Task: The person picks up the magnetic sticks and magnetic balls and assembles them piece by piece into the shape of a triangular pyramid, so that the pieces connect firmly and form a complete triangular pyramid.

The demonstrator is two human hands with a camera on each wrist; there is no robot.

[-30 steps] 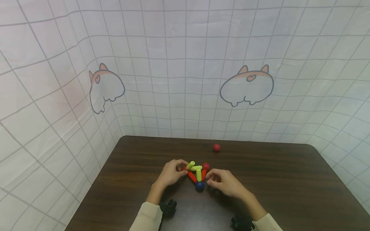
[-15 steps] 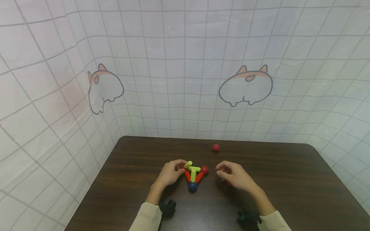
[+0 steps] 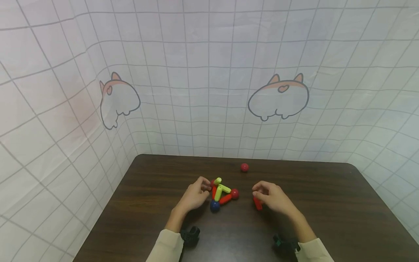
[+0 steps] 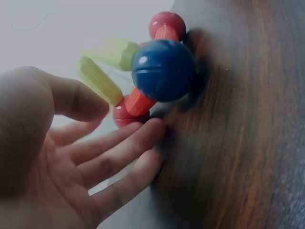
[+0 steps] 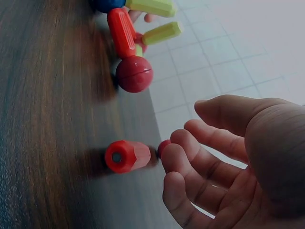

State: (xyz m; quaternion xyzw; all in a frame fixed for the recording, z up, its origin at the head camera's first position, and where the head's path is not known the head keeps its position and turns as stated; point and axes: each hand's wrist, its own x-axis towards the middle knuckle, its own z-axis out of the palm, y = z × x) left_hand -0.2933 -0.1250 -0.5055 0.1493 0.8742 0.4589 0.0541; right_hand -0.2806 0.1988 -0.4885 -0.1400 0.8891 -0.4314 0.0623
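A magnetic stick-and-ball frame stands on the table: a blue ball (image 3: 215, 206), two red balls, red sticks and yellow sticks (image 3: 218, 193). One yellow stick (image 4: 100, 80) slants up from the red ball (image 4: 129, 113) nearest my left hand (image 3: 195, 194). That hand has its thumb and fingers spread about this ball, fingertips close to or touching it. A loose red stick (image 5: 127, 156) lies on the table, its metal end showing in the right wrist view. My right hand (image 3: 273, 196) hovers beside it, fingers loosely bent, holding nothing.
A single red ball (image 3: 244, 167) sits near the back edge of the dark wooden table (image 3: 311, 189). Beyond that edge hangs a white gridded cloth (image 3: 209, 91). The frame's other red ball (image 3: 234, 193) faces my right hand.
The frame has turned and shifted slightly left, its blue ball moving left. My right hand has moved away to the right, and the loose red stick has come into sight beneath it.
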